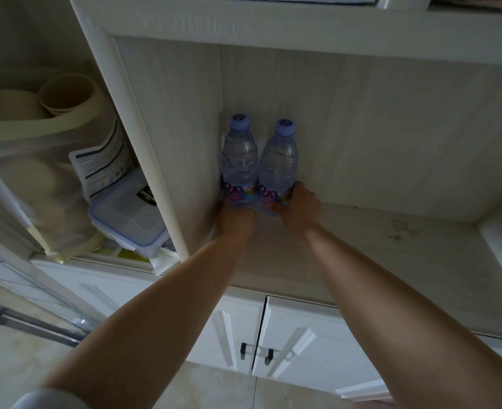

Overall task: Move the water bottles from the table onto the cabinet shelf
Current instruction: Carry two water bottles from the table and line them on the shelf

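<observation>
Two clear water bottles with pale purple caps and colourful labels stand upright side by side at the back left of the cabinet shelf [362, 246]. The left bottle [239, 154] is next to the shelf's left wall. My left hand [235, 218] grips its base. The right bottle [279, 163] touches or nearly touches the left one. My right hand [298, 209] grips its lower part around the label. Both arms reach forward into the shelf opening.
A vertical cabinet post [143, 143] divides this shelf from a left compartment holding a rolled mat [66, 95], a bag and a plastic lidded box [128, 219]. Below the shelf are white cupboard doors with black handles [257, 354]. The shelf extends to the right.
</observation>
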